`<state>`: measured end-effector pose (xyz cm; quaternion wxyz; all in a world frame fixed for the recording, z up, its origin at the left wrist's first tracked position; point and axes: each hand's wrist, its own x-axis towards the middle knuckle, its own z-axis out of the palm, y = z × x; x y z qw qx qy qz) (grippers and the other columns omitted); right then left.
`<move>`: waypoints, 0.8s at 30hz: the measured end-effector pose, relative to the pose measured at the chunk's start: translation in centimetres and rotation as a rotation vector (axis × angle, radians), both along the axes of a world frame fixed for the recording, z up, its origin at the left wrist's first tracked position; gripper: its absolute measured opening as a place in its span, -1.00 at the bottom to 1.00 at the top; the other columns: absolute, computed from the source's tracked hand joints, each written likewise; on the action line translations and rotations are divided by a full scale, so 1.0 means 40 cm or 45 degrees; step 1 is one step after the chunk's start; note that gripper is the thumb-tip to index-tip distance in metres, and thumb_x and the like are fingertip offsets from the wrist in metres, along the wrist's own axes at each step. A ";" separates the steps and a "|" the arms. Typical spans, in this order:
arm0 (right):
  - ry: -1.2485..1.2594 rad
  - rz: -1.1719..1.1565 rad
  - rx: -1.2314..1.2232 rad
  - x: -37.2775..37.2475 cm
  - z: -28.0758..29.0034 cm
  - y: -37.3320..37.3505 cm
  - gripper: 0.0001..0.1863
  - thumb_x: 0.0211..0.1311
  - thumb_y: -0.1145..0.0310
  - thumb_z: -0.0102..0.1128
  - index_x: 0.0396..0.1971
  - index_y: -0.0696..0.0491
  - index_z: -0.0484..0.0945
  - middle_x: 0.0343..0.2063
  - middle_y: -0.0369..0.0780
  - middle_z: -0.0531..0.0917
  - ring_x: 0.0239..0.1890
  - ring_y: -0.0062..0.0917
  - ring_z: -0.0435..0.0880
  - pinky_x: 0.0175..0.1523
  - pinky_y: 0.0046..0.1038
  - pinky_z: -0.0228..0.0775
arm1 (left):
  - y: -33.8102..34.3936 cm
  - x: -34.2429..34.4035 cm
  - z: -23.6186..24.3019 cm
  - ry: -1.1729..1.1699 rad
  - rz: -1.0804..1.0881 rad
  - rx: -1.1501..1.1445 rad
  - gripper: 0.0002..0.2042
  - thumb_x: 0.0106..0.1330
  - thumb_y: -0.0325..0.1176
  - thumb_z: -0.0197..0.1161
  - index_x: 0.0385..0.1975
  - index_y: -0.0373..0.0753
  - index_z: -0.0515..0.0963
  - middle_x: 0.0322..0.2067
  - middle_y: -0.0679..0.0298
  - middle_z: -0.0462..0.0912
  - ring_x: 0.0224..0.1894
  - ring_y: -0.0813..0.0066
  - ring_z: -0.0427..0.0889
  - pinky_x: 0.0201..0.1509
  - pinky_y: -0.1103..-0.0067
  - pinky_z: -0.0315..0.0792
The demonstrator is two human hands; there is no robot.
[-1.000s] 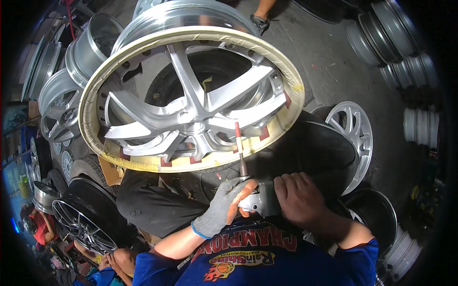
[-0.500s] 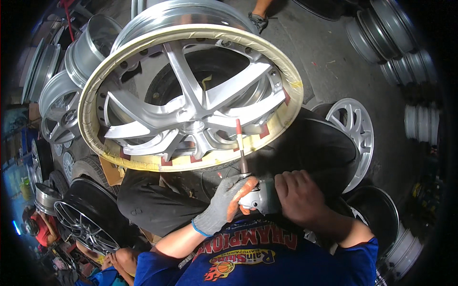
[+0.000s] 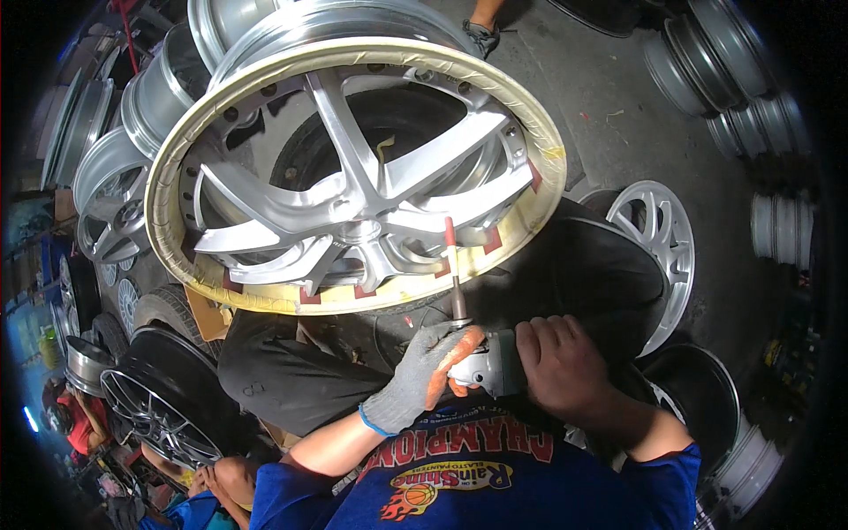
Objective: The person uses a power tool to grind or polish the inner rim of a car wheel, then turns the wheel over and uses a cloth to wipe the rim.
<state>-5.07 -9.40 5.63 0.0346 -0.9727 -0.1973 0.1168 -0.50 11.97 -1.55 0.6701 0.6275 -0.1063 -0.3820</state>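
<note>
My left hand [image 3: 424, 371], in a grey glove with orange palm, is closed round the head of an angle grinder [image 3: 488, 367]. My bare right hand [image 3: 565, 367] is wrapped round its dark green body. A long thin shaft [image 3: 458, 296] with a pale section and a red tip [image 3: 450, 231] extends from the grinder head. In this view the tip overlaps the lower right spokes of a silver alloy wheel rim [image 3: 353, 168]; contact cannot be made out. Yellowish masking tape [image 3: 546, 146] covers the rim's lip, with dark red patches [image 3: 309, 296] along the inner edge.
The rim leans in front of my knees [image 3: 283, 362]. Several other rims [image 3: 155, 97] are piled at left and stacked at far right [image 3: 707, 62]. A white-spoked wheel [image 3: 671, 265] lies beside my right knee. Another person's foot [image 3: 481, 37] is at the top; people sit at lower left.
The grinder and both hands have shifted slightly to the right, the red tip a little upward too. The grip is the same.
</note>
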 end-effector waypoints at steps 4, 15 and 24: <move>-0.007 -0.017 0.027 0.000 -0.006 0.006 -0.69 0.19 0.34 0.04 -0.13 0.21 0.48 -0.31 -0.12 0.56 -0.28 -0.38 0.54 -0.07 -0.33 0.39 | 0.000 0.006 0.017 0.825 0.205 -0.084 -0.70 0.47 -0.19 0.19 -0.15 -0.36 0.57 -0.47 0.26 0.62 -0.54 0.58 0.59 -0.57 0.67 0.42; 0.010 -0.022 0.027 -0.001 0.005 0.006 -0.69 0.18 0.35 0.04 -0.14 0.22 0.48 -0.30 -0.11 0.56 -0.26 -0.37 0.54 -0.07 -0.32 0.39 | 0.010 -0.001 0.016 0.421 0.092 -0.051 -0.67 0.45 -0.19 0.21 -0.07 -0.40 0.53 -0.42 0.24 0.63 -0.52 0.55 0.63 -0.58 0.66 0.44; -0.038 -0.021 0.028 -0.004 0.006 0.002 -0.69 0.18 0.36 0.06 -0.14 0.22 0.48 -0.31 -0.12 0.56 -0.28 -0.39 0.54 -0.10 -0.33 0.39 | 0.005 0.006 0.008 0.569 0.041 -0.058 -0.69 0.45 -0.18 0.21 -0.13 -0.36 0.55 -0.42 0.25 0.63 -0.52 0.59 0.61 -0.59 0.70 0.41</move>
